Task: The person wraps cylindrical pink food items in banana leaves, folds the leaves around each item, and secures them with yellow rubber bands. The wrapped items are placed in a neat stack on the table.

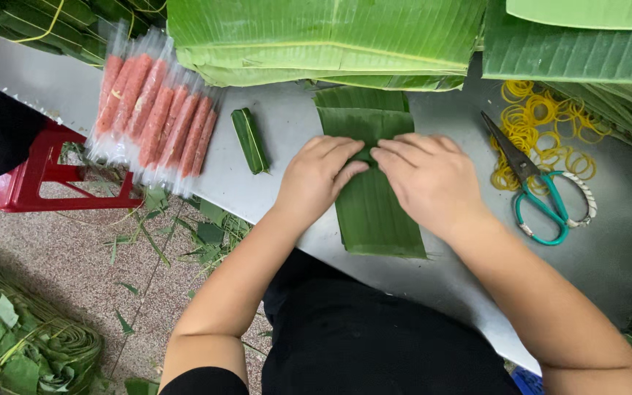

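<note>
We press both hands on the leaf strip [374,205] on the table [287,139]. Its long side runs from 12 to 6 o'clock. Our left hand [316,175] and right hand [429,179] meet on top, fingers flat, each grip pinching the leaf fold. Clear packs of pink sausages [155,110] lie at 10 o'clock.

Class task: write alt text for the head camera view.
Both hands, left and right, press on a banana leaf strip on a grey table. Wrapped pink sausages lie left; scissors and yellow rubber bands right.
</note>
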